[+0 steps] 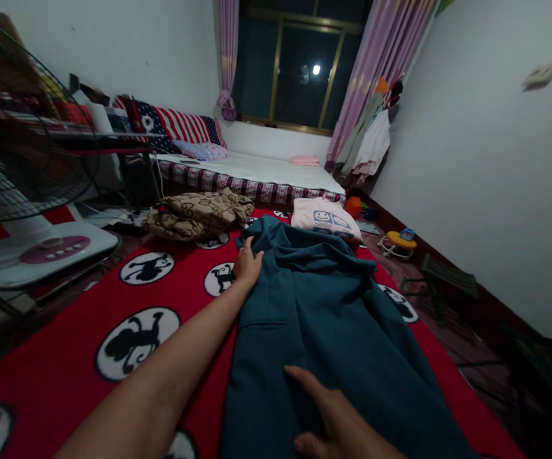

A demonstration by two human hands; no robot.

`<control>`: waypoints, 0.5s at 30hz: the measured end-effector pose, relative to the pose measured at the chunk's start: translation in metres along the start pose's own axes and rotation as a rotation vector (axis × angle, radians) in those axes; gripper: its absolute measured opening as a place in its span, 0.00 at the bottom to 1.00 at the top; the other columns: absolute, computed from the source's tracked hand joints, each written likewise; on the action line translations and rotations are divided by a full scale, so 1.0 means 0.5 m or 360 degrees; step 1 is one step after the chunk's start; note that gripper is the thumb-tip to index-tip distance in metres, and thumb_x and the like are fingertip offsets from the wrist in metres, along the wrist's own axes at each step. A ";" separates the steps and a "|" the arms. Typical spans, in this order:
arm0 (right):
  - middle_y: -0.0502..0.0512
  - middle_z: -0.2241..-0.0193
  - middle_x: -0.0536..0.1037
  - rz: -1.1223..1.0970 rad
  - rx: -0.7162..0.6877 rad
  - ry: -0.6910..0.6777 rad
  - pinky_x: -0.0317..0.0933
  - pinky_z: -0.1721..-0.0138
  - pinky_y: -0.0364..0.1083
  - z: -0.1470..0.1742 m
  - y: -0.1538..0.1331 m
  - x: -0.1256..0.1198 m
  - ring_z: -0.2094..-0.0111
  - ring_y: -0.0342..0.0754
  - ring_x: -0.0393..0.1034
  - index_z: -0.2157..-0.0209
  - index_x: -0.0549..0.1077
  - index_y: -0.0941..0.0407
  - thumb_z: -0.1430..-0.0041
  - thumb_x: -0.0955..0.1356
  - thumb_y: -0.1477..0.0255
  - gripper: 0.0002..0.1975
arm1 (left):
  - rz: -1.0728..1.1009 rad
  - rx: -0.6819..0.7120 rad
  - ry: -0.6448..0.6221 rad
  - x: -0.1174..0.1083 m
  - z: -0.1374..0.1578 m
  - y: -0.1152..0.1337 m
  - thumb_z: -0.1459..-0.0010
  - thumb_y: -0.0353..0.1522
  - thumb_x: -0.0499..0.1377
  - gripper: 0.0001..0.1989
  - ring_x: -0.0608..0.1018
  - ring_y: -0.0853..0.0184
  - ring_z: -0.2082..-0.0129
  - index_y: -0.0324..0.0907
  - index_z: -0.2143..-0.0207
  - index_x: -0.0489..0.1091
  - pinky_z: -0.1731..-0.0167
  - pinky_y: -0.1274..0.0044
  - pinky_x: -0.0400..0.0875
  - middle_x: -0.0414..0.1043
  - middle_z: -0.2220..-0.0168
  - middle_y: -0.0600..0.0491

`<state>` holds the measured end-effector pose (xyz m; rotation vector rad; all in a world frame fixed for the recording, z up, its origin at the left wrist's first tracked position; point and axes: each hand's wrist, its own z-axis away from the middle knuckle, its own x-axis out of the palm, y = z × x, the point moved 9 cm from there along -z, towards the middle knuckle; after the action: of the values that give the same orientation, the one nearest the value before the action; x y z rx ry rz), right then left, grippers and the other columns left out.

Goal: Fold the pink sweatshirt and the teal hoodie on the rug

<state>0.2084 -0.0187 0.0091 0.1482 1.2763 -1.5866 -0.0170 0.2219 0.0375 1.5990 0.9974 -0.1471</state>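
A teal jacket (333, 306) is spread over the red blanket, with a pocket slit on its left part and loose folds bunched at the far end. My left hand (248, 262) reaches forward and lies on the far left edge of the jacket, its thumb and fingers apart. Closer to me, my right hand (333, 414) is over the lower middle of the cloth. Its thumb and a finger are spread, nothing shows between them, and the rest of the hand is partly cut off by the frame's bottom edge.
Beyond the jacket lie a brown patterned cloth (199, 213) and a folded pink shirt (326, 217) on the red blanket (190, 299). A fan (27, 159) stands at the left. On the right floor are a yellow stool (399, 240) and a dark folding stool (448, 277).
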 end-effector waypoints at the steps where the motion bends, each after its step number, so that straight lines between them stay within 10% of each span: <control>1: 0.57 0.54 0.74 -0.0062 -0.0043 0.0009 0.62 0.57 0.44 -0.008 0.004 0.006 0.58 0.49 0.71 0.35 0.52 0.48 0.49 0.68 0.72 0.40 | -0.0007 0.0007 -0.0021 0.001 -0.005 0.001 0.42 0.31 0.59 0.29 0.74 0.57 0.49 0.42 0.38 0.56 0.52 0.71 0.68 0.70 0.47 0.42; 9: 0.50 0.69 0.79 0.0062 -0.0389 -0.0414 0.60 0.73 0.38 -0.039 -0.043 0.014 0.71 0.45 0.73 0.50 0.75 0.47 0.46 0.66 0.73 0.21 | -0.0034 -0.0041 -0.0054 -0.017 -0.075 -0.023 0.36 0.41 0.48 0.21 0.78 0.55 0.57 0.38 0.58 0.75 0.60 0.72 0.69 0.77 0.59 0.41; 11: 0.50 0.71 0.79 -0.0009 -0.0394 -0.0213 0.60 0.76 0.39 -0.065 -0.055 -0.082 0.75 0.44 0.72 0.55 0.77 0.51 0.43 0.66 0.68 0.15 | -0.0019 -0.0025 -0.0069 -0.016 -0.098 -0.023 0.35 0.38 0.46 0.22 0.79 0.57 0.61 0.36 0.61 0.76 0.64 0.73 0.70 0.78 0.62 0.41; 15: 0.56 0.61 0.78 0.0398 -0.0447 0.0987 0.65 0.60 0.45 -0.134 -0.042 -0.384 0.62 0.49 0.73 0.59 0.77 0.55 0.42 0.66 0.67 0.12 | 0.0021 0.0141 -0.0051 -0.016 -0.130 0.014 0.37 0.36 0.49 0.18 0.79 0.60 0.62 0.36 0.59 0.76 0.63 0.74 0.70 0.78 0.63 0.44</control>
<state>0.2463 0.1507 0.1171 0.6331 1.8588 -1.1635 -0.0440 0.2738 0.0674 1.6780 0.9667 -0.2100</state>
